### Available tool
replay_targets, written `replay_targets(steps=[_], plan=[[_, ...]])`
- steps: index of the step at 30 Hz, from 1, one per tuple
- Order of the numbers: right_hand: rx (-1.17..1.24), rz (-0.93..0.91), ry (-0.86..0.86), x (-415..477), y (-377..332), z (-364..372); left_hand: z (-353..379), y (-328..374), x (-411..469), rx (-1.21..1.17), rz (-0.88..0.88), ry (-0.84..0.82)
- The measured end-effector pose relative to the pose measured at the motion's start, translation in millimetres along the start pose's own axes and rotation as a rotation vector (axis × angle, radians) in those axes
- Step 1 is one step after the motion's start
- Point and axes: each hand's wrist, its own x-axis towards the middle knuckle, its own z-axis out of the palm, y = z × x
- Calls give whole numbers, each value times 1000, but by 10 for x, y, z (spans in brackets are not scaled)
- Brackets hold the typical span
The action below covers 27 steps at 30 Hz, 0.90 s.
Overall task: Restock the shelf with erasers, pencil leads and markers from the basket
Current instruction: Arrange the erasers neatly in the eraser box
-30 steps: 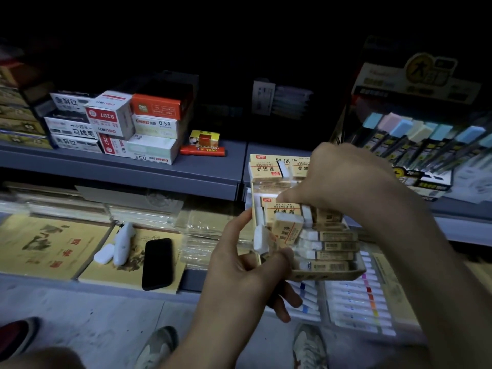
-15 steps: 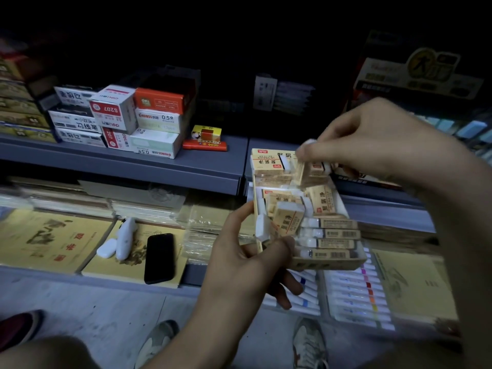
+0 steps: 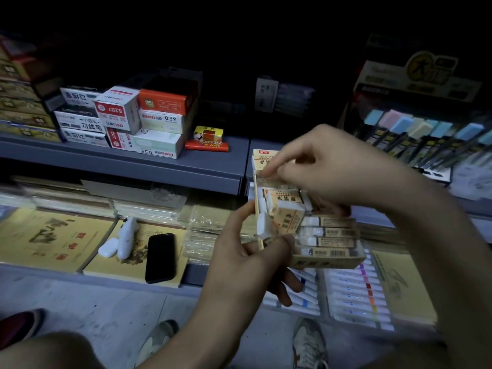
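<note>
While left hand [image 3: 250,262] grips the eraser box [image 3: 330,259] by its near-left corner, right hand [image 3: 332,169] arches over its far end, fingers curled, apparently pinching an eraser [image 3: 266,173] (blurred). Box hangs before grey shelf [image 3: 159,166]; phone [image 3: 160,258] lies left.

Black phone [image 3: 160,258] on yellow notebook [image 3: 106,265], beside white gadgets [image 3: 127,237].

Stationery shop; stocked shelves [image 3: 127,166]

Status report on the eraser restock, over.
Left hand grips eraser box, lower corner. Right hand pinches eraser at box's top end. Stacked erasers inside. Nothing in the way.
</note>
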Motion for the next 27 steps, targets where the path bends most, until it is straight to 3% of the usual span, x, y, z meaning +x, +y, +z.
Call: replay_targets(steps=[3, 16, 23, 27], plan=[[-254, 115, -46, 18, -75, 70, -8, 4, 7, -3, -9, -2], [-431, 292, -227, -64, -276, 54, -31, -26, 11, 13, -6, -12], [-387, 202, -241, -53, -220, 57, -22, -4, -1, 23, -10, -12], [-125, 160, -167, -167, -134, -169, -23, -3, -4, 16, -17, -8]])
